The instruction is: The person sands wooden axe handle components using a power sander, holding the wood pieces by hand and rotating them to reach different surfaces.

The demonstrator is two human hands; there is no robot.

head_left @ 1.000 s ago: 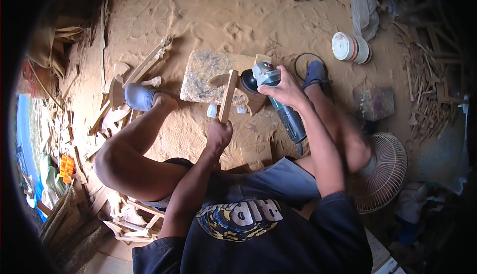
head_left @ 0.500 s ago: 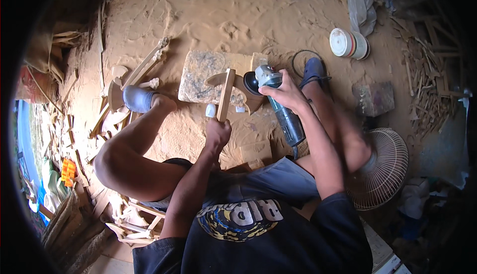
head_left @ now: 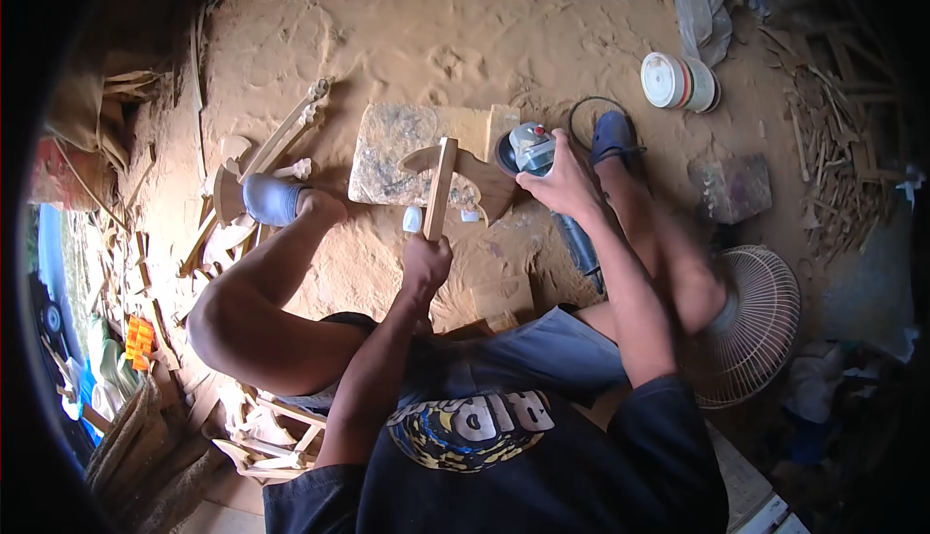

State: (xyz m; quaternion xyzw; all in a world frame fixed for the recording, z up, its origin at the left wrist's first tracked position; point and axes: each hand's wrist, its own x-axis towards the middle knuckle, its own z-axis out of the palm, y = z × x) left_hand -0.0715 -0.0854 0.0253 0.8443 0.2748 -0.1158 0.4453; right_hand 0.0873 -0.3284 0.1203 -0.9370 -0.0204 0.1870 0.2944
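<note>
My left hand (head_left: 427, 261) is closed round the lower end of a pale wooden piece (head_left: 441, 190), a straight bar with a curved part crossing it. The curved part lies over a worn, stained block (head_left: 383, 152) on the sandy floor. My right hand (head_left: 564, 183) grips an angle grinder (head_left: 533, 152) near its head. Its dark round disc (head_left: 506, 154) stands close to the right end of the curved part; whether they touch, I cannot tell. Part of the grinder's body is hidden behind my hand and forearm.
Wooden offcuts and turned sticks (head_left: 286, 132) lie by my left foot. A white bucket (head_left: 668, 82) rests at the far right, above a square block (head_left: 731, 188). A round wire fan guard (head_left: 760, 326) stands beside my right knee. A loop of cable (head_left: 573, 118) lies behind the grinder.
My right hand has shifted the grinder slightly to the right and tilted it, drawing the disc a little away from the bar. My left hand and the wooden piece have hardly moved.
</note>
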